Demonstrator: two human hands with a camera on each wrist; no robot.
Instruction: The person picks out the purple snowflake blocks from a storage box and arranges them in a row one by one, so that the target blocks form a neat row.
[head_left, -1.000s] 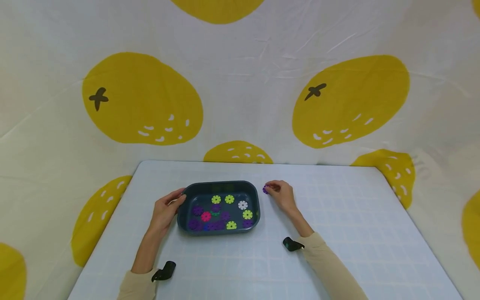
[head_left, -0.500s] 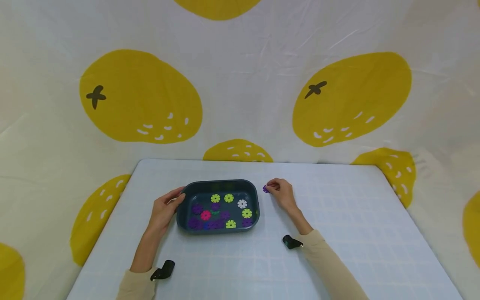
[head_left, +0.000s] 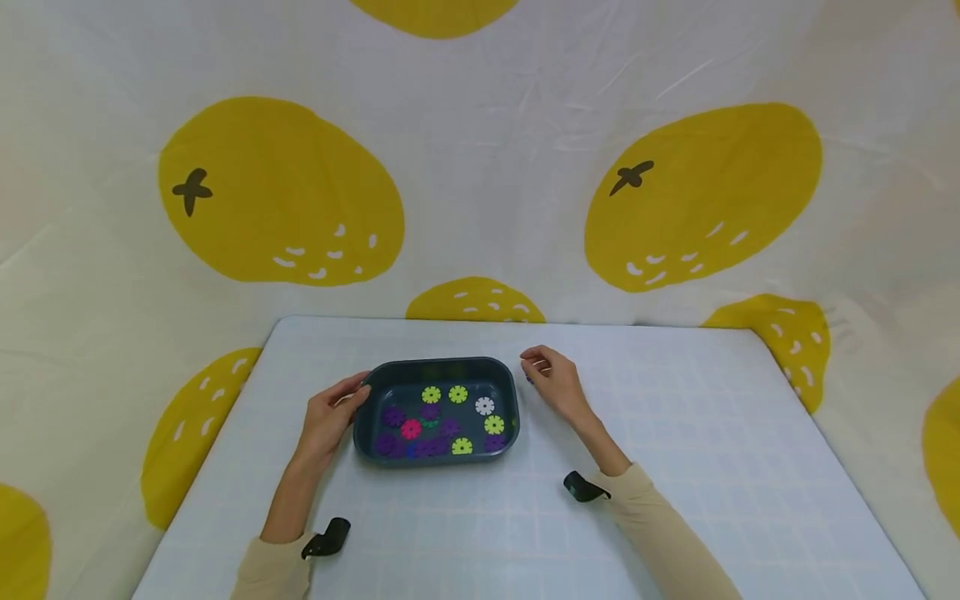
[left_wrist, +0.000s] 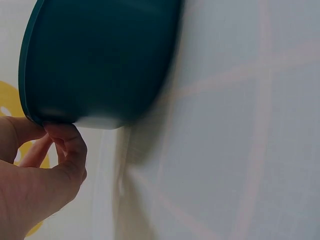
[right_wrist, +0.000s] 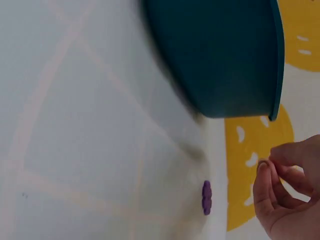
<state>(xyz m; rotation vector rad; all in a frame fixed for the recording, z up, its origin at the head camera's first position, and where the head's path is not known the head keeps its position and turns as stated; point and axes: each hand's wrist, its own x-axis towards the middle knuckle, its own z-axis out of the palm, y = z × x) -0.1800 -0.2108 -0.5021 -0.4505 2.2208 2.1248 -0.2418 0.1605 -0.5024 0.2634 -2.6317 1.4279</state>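
My left hand [head_left: 328, 418] grips the left end of a dark teal tray [head_left: 397, 388], thumb over the rim; the left wrist view shows the fingers right under the tray's edge [left_wrist: 55, 121]. Inside lie several notched, flower-like plastic discs: purple, yellow-green, pink, white, green and blue. A single purple notched disc [right_wrist: 206, 198] lies flat on the table, right of the tray. Over it hovers my right hand [head_left: 557, 383], fingers loosely curled, thumb and index tips close together with nothing visible between them. In the head view that hand mostly hides the disc.
The table [head_left: 675, 442] has a pale checked cover, stretching right and forward of the tray. Behind it hangs a white cloth [head_left: 495, 208] printed with large yellow fruits. A small black camera [head_left: 327, 538] sits on each wrist.
My right hand has let go of the purple disc and lifted slightly up and away from it; the disc now lies on the table. The left hand and tray have stayed put.
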